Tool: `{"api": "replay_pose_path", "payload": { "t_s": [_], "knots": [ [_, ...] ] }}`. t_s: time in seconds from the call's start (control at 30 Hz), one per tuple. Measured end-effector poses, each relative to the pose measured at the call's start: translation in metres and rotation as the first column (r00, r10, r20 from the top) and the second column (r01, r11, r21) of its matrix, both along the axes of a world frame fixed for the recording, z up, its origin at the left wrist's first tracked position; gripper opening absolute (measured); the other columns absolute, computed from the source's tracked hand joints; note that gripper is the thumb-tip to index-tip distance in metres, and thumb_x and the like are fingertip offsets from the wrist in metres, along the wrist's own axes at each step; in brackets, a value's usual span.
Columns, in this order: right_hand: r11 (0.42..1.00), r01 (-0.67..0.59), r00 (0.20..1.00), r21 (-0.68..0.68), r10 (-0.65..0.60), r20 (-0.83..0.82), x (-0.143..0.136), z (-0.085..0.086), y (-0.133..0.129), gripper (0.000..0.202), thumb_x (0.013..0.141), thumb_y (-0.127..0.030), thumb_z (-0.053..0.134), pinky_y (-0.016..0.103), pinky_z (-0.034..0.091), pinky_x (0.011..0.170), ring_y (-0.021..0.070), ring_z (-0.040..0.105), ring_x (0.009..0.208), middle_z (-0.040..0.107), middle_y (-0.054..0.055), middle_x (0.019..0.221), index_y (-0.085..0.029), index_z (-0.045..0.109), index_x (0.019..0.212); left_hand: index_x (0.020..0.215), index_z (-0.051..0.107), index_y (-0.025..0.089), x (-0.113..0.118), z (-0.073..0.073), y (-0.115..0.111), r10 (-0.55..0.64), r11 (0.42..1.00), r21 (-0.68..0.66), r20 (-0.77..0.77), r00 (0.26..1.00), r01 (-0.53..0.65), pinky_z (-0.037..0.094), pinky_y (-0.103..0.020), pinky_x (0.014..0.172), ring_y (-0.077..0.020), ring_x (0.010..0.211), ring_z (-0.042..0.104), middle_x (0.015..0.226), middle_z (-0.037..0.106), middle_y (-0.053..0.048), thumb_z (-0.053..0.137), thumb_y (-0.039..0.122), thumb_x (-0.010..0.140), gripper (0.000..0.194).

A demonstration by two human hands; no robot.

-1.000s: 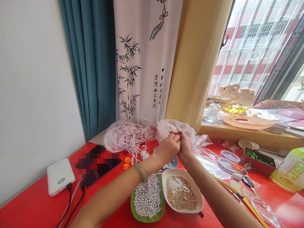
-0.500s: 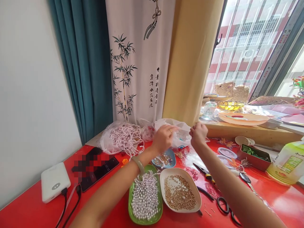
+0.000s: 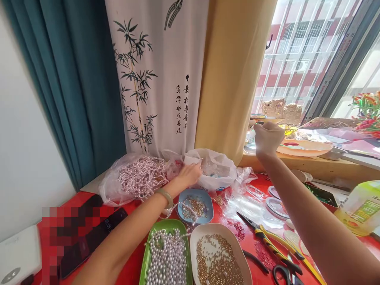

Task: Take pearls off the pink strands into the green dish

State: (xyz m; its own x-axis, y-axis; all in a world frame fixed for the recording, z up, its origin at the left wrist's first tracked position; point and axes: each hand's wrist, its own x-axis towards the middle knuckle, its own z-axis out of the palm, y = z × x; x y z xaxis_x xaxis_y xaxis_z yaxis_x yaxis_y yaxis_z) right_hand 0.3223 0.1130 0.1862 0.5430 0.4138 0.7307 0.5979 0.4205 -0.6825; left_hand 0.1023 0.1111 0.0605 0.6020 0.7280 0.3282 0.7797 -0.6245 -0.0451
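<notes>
power bank (image 3: 19,253): on the red surface (image 3: 135,255), its left side cut off by the frame edge.
phone (image 3: 92,241): dark and tilted in view, partly covered by pixel blocks; the screen's digits are hard to read.
strands (image 3: 142,176): pink beads heaped in a clear bag (image 3: 108,186), too tangled to count.
green tray (image 3: 145,259): full of pale beads, its lower end cut off.
left hand (image 3: 191,175): at the left edge of the white bag (image 3: 218,182), fingers bent together, tips hidden; how tight the grip is, and whether it has hold of the bag, i cannot tell.
blue dish (image 3: 205,196): mixed beads, just below the white bag.
cream tray (image 3: 246,255): gold beads, right beside the green tray, bottom cut off.
pliers (image 3: 268,239): black and yellow, right of the cream tray.
scissors (image 3: 283,275): black handles, lower part out of frame.
right hand (image 3: 269,136): raised before the sill, curled into a closed fist; anything inside is hidden.
box (image 3: 326,198): partly behind the right forearm.
bottle (image 3: 360,208): yellow-green, at the right edge.
</notes>
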Motion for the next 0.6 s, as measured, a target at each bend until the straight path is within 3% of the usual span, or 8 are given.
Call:
{"api": "replay_pose_path", "payload": {
  "t_s": [0.07, 0.13, 0.27, 0.33, 0.43, 0.53, 0.6],
  "knots": [
    [0.998, 0.014, 1.000, 0.068, -0.013, -0.025, -0.005, 0.002, 0.000, 0.028, 0.056, -0.012, 0.048, 0.023, 0.015, 0.044, 0.0068, 0.016, 0.048, 0.017, -0.006, 0.050, -0.020, 0.023, 0.046, 0.083, 0.058, 0.013, -0.007, -0.006, 0.000, -0.026, 0.998, 0.051, -0.004, 1.000, 0.026, 0.044, -0.031, 0.072, -0.0229, 0.093, 0.050, 0.098, 0.053, -0.013, 0.042, 0.009, 0.079, 0.017],
    [0.996, -0.061, 0.998, 0.061, 0.061, 0.006, -0.014, 0.002, 0.000, 0.029, 0.055, -0.011, 0.049, 0.022, 0.015, 0.043, 0.0064, 0.017, 0.047, 0.018, -0.006, 0.048, -0.020, 0.023, 0.045, 0.088, 0.056, 0.013, -0.011, -0.010, 0.001, -0.024, 0.994, 0.108, -0.019, 1.000, 0.026, 0.044, -0.029, 0.069, -0.0213, 0.092, 0.049, 0.097, 0.052, -0.013, 0.038, 0.009, 0.080, 0.020],
    [0.969, -0.223, 0.969, -0.106, 0.232, 0.082, -0.040, -0.014, 0.010, 0.025, 0.056, -0.014, 0.050, 0.021, 0.015, 0.042, 0.0054, 0.020, 0.045, 0.021, -0.007, 0.047, -0.019, 0.028, 0.045, 0.094, 0.053, 0.012, -0.013, -0.017, 0.000, 0.012, 0.981, 0.192, -0.063, 0.998, 0.000, 0.044, -0.027, 0.068, -0.0192, 0.093, 0.047, 0.097, 0.052, -0.012, 0.034, 0.007, 0.082, 0.023],
    [0.924, -0.268, 0.949, -0.271, 0.301, 0.088, -0.053, -0.033, 0.023, 0.024, 0.058, -0.016, 0.050, 0.021, 0.016, 0.042, 0.0052, 0.021, 0.045, 0.020, -0.007, 0.046, -0.019, 0.029, 0.046, 0.096, 0.052, 0.012, -0.013, -0.019, -0.002, 0.005, 0.971, 0.240, -0.070, 0.998, 0.012, 0.043, -0.028, 0.072, -0.0192, 0.094, 0.047, 0.099, 0.052, -0.011, 0.033, 0.007, 0.083, 0.024],
    [0.780, -0.316, 0.900, -0.540, 0.427, 0.090, -0.071, -0.071, 0.044, 0.024, 0.062, -0.016, 0.049, 0.021, 0.021, 0.044, 0.0060, 0.025, 0.044, 0.023, -0.007, 0.043, -0.018, 0.032, 0.045, 0.100, 0.052, 0.011, -0.016, -0.020, -0.006, -0.044, 0.956, 0.290, -0.021, 0.999, 0.049, 0.042, -0.030, 0.076, -0.0202, 0.095, 0.047, 0.101, 0.053, -0.012, 0.029, 0.011, 0.085, 0.027],
    [0.660, -0.378, 0.827, -0.649, 0.556, 0.083, -0.084, -0.112, 0.057, 0.029, 0.060, -0.011, 0.057, 0.023, 0.031, 0.050, 0.0087, 0.038, 0.048, 0.032, -0.005, 0.040, -0.017, 0.037, 0.040, 0.101, 0.053, 0.011, -0.023, -0.021, -0.010, -0.128, 0.956, 0.271, 0.052, 0.990, 0.109, 0.042, -0.032, 0.079, -0.0206, 0.097, 0.049, 0.102, 0.055, -0.013, 0.024, 0.016, 0.088, 0.032],
    [0.604, -0.431, 0.779, -0.670, 0.624, 0.060, -0.089, -0.134, 0.059, 0.024, 0.063, -0.012, 0.061, 0.026, 0.038, 0.059, 0.0126, 0.048, 0.059, 0.048, -0.001, 0.049, -0.016, 0.046, 0.045, 0.101, 0.054, 0.012, -0.028, -0.021, -0.012, -0.180, 0.960, 0.232, 0.082, 0.980, 0.157, 0.041, -0.032, 0.081, -0.0206, 0.099, 0.050, 0.103, 0.056, -0.013, 0.022, 0.018, 0.089, 0.035]
  ]
}}
